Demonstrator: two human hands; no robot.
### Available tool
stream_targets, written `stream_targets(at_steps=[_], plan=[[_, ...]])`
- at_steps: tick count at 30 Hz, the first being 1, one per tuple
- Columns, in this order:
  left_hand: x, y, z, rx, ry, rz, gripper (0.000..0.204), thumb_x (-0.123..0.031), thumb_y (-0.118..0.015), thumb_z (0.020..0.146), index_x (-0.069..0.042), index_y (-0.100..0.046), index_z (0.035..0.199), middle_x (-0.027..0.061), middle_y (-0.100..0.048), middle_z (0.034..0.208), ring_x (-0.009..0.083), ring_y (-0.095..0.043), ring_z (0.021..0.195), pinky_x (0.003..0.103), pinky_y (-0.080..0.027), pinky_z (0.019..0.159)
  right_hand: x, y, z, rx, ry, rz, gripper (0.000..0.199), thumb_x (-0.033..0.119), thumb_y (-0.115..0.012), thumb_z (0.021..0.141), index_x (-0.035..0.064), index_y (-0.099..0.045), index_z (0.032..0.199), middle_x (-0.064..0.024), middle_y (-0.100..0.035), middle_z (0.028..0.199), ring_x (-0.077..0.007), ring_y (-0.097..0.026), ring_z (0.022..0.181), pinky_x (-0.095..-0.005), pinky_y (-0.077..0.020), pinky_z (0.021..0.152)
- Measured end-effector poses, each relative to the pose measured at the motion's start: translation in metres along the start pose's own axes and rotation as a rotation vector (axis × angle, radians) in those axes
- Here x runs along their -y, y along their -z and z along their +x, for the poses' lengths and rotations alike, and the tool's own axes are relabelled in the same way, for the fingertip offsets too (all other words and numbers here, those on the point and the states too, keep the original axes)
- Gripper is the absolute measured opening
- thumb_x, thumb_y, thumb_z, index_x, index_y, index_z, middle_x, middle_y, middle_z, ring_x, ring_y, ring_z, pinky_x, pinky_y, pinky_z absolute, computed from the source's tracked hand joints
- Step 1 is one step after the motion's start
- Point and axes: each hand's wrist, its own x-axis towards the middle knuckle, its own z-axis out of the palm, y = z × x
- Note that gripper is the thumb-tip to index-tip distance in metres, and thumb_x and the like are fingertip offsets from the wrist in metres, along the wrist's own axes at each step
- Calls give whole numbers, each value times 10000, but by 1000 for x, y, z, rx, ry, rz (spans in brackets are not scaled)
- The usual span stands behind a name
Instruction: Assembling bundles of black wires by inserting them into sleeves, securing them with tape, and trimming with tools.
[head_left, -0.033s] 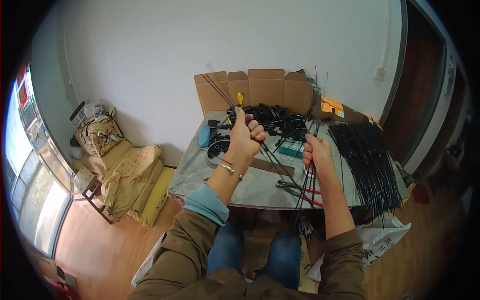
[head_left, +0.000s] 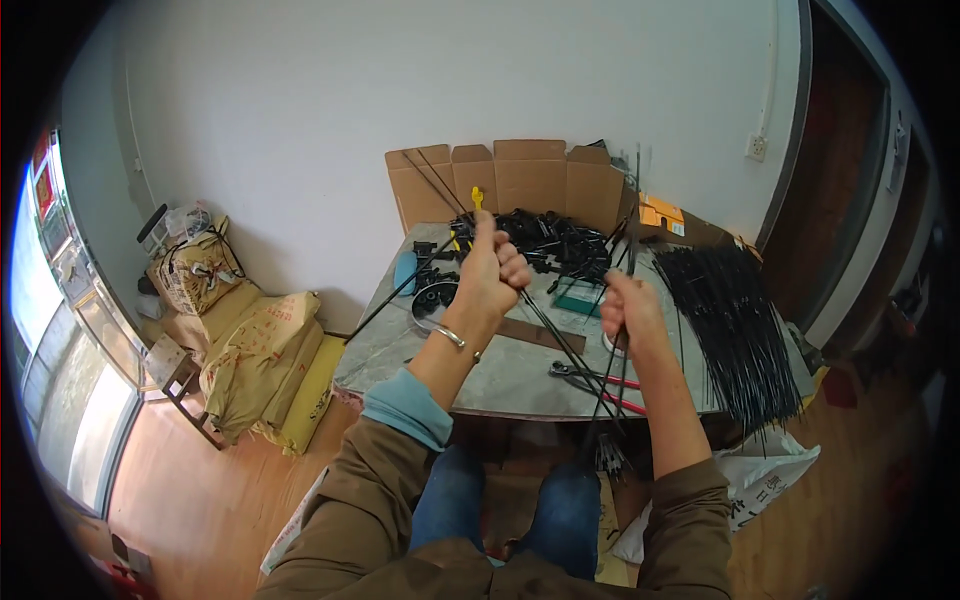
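My left hand (head_left: 492, 268) is closed, thumb up, around several thin black rods (head_left: 552, 330). Their upper ends stick out beyond the thumb, and their lower ends slant down past the table's front edge. Another dark rod (head_left: 395, 300) slants down to the left beside this hand; whether it is gripped or lies behind cannot be made out. My right hand (head_left: 636, 308) is closed around more thin black rods (head_left: 612, 380), held nearly upright. Behind the hands lies a heap of black plastic parts (head_left: 550, 238). Red-handled pliers (head_left: 600, 383) lie on the table below the hands.
The grey table (head_left: 385, 375) carries a dense row of black rods (head_left: 730, 330) on the right, a green box (head_left: 578, 298), a round dish of black parts (head_left: 436, 298) and a blue object (head_left: 405, 272). Cardboard (head_left: 530, 175) stands behind. Yellow sacks (head_left: 262, 350) lie left, a white sack (head_left: 770, 480) lower right.
A dark rod now slants out to the left beside my left hand. Fewer rods show below my right hand. Both hands stay closed in nearly the same places.
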Motion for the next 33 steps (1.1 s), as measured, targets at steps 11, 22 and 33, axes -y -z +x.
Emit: stream_targets(at_steps=[11,22,33], plan=[[48,1,-13,24,34,558,433,-439,-464,966,-30,-551,1078,53,-573,820,147,-496,604,280,-450,523,7,-39,-36,343,-126,48,154,167,-606,881,78,-512,797,37,-441,561,-73,-446,432,-264,-442,410],[44,-12,-13,51,-30,204,149,-192,-660,879,-75,-595,945,38,-622,808,169,-633,705,328,-556,606,-28,-30,-45,17,445,-540,155,116,-502,927,0,-531,1024,-11,-534,637,-88,-503,453,-236,-399,396],[47,21,-1,35,-75,278,214,-274,-517,965,-75,-577,1019,7,-554,785,141,-544,635,291,-475,552,-14,-51,-60,61,221,-744,202,175,-524,942,2,-586,860,-29,-598,642,-73,-525,487,-221,-409,443]])
